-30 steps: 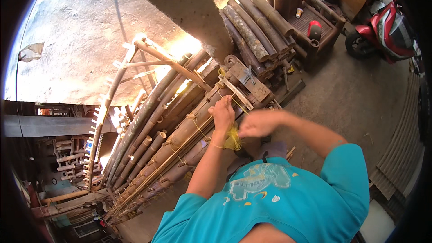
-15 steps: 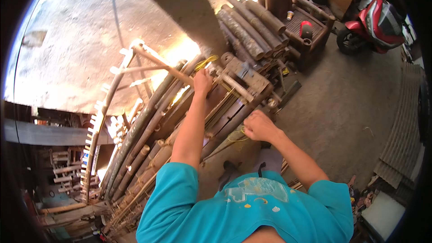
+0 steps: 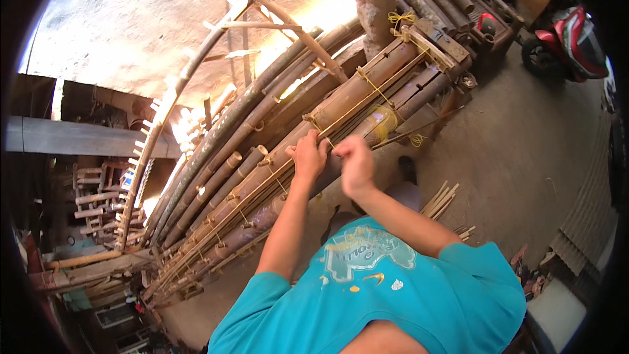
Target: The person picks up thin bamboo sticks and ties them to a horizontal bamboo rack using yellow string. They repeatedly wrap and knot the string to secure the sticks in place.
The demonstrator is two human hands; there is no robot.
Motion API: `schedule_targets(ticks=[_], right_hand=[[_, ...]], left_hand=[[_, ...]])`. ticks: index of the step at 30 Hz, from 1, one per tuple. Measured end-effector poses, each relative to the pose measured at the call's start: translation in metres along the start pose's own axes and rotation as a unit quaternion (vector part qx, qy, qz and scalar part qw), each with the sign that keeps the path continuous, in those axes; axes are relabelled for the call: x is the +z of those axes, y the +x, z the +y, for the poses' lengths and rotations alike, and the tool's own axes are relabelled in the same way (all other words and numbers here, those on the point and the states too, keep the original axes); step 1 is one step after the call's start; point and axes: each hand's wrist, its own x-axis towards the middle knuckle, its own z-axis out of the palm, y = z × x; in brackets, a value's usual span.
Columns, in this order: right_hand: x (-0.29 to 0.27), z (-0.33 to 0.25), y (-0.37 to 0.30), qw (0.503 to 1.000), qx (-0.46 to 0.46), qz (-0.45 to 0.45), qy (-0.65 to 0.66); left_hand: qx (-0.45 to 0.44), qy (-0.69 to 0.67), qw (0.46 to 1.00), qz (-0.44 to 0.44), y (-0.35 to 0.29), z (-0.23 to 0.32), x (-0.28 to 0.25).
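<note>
A long bamboo frame (image 3: 386, 61) of split poles and thin strips runs diagonally in front of me, lashed at intervals with yellow string (image 3: 368, 82). My left hand (image 3: 309, 157) is closed at the middle of the frame, its fingertips pinching the string against a thin strip. Just right of it, my right hand (image 3: 357, 167) is closed and slightly blurred, with a short stretch of string between the two hands. A loose coil of yellow string (image 3: 417, 139) hangs right of the frame. The fingertips of both hands are partly hidden.
Long bamboo poles (image 3: 246, 115) lie behind the frame, beside a curved pegged bamboo rack (image 3: 164, 105). A concrete post (image 3: 375, 10) stands at the far end. Cut sticks (image 3: 440, 200) lie on the floor near my legs. A red motorbike (image 3: 573, 42) stands far right.
My view has shifted left along the frame. Both hands have come together at its middle; before, the left was stretched toward the far end with yellow string and the right was apart.
</note>
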Motion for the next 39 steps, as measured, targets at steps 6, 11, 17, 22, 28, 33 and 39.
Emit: schedule_targets(ticks=[6,11,17,22,28,33,39], right_hand=[[0.115,-0.042,0.09,0.497,-0.147,-0.44,-0.733],[0.086,0.003,0.139,0.784,0.153,-0.415,-0.435],[-0.033,-0.062,0.019,0.572,0.038,-0.588,-0.571],[-0.038,-0.024,-0.002,0.719,0.029,-0.488,-0.495],[-0.043,-0.004,-0.035,0.626,-0.157,-0.475,-0.598],[-0.015,0.04,-0.11,0.704,0.016,-0.515,-0.489],[0.016,0.096,-0.14,0.904,0.331,0.118,0.244]], left_hand=[[0.066,-0.197,0.963,0.173,0.008,-0.011,0.016],[-0.014,-0.134,0.989,0.061,-0.003,-0.017,0.009],[-0.01,-0.098,0.991,0.089,0.0,-0.006,0.007],[-0.011,-0.468,0.881,0.067,0.07,-0.004,-0.031],[-0.039,-0.073,0.985,0.154,0.131,-0.08,0.023],[0.029,-0.132,0.986,0.098,0.085,-0.094,-0.039],[0.024,-0.071,0.988,-0.133,-0.066,-0.192,-0.063]])
